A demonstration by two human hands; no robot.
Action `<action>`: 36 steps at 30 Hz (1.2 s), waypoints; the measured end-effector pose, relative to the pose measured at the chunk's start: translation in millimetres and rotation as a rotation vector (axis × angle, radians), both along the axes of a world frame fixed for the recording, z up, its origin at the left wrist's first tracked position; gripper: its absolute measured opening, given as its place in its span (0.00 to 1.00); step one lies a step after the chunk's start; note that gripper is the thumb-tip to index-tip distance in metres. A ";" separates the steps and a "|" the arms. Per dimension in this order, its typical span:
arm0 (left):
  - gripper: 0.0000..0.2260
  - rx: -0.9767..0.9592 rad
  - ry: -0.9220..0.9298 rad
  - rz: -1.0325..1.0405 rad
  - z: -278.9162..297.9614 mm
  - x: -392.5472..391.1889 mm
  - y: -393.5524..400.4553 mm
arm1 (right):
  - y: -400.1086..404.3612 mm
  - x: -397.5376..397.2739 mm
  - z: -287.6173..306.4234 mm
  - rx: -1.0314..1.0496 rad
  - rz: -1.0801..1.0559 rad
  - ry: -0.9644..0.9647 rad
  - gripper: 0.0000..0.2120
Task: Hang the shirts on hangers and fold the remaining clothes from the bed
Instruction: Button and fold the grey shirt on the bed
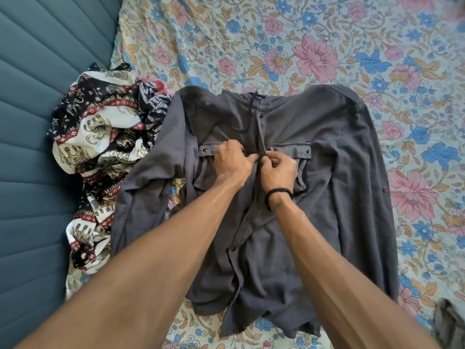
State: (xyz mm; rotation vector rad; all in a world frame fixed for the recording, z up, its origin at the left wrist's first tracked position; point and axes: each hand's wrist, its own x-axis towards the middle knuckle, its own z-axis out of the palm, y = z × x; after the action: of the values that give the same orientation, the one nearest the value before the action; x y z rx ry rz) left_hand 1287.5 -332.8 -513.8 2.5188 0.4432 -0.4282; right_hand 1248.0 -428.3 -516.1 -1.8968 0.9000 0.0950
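Both hands [256, 163] pinch the grey shirt's [339, 172] front placket.

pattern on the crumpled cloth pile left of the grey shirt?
Elephant print in black, white and red bands on the cloth pile; seen in the head view.

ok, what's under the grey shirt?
The grey shirt lies spread on the floral bedsheet, which shows all round it. Its left sleeve overlaps the edge of the patterned clothes pile. Anything else beneath is covered; no hanger is visible.
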 end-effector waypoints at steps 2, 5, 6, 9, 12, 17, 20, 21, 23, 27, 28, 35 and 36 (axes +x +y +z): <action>0.19 0.047 -0.021 0.018 -1.2 0.0 -2.9 | -1.9 0.8 -3.1 0.021 -0.021 -0.014 0.09; 0.16 0.061 -0.031 0.030 -1.2 -0.1 -9.7 | -1.5 5.1 -4.5 0.042 -0.038 -0.044 0.07; 0.13 0.052 -0.019 0.042 -1.1 0.3 -12.0 | -1.2 6.0 -4.6 0.047 -0.039 -0.048 0.07; 0.07 -0.041 0.030 0.136 -1.1 4.9 -15.2 | -0.3 6.3 -4.9 0.041 -0.045 -0.056 0.08; 0.06 -0.246 0.049 0.261 -3.8 5.8 -8.1 | -0.7 6.0 -6.1 0.053 -0.060 -0.073 0.07; 0.06 -0.454 -0.018 0.310 -5.2 -7.4 9.1 | 6.6 1.7 -0.5 0.061 -0.007 -0.140 0.08; 0.07 -0.440 -0.056 0.317 -0.8 -9.3 6.4 | 10.8 -0.4 2.6 0.050 -0.007 -0.169 0.09; 0.06 -0.431 -0.068 0.324 0.6 -9.4 4.4 | 11.7 -0.4 2.7 0.054 -0.009 -0.174 0.09; 0.06 -0.426 -0.093 0.342 4.5 -10.4 -0.5 | 13.4 -0.1 4.7 0.073 -0.009 -0.176 0.09; 0.07 -0.430 -0.108 0.345 1.8 -12.7 -3.1 | 12.5 1.4 6.9 0.099 -0.022 -0.163 0.09; 0.08 -0.433 -0.109 0.333 0.4 -13.7 -3.2 | 11.7 1.5 7.2 0.104 -0.017 -0.157 0.09; 0.06 -0.405 -0.171 0.250 2.3 -15.6 -2.3 | 7.0 5.7 9.0 0.058 0.041 -0.119 0.09; 0.05 -0.411 -0.180 0.240 1.5 -16.7 -0.7 | 4.8 7.5 9.7 0.033 0.072 -0.114 0.08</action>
State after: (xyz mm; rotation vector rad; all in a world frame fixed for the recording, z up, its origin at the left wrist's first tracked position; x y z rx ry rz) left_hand 1270.8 -333.4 -512.3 2.0548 0.5203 -0.1752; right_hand 1255.5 -423.5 -506.4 -1.8845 0.7493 0.0444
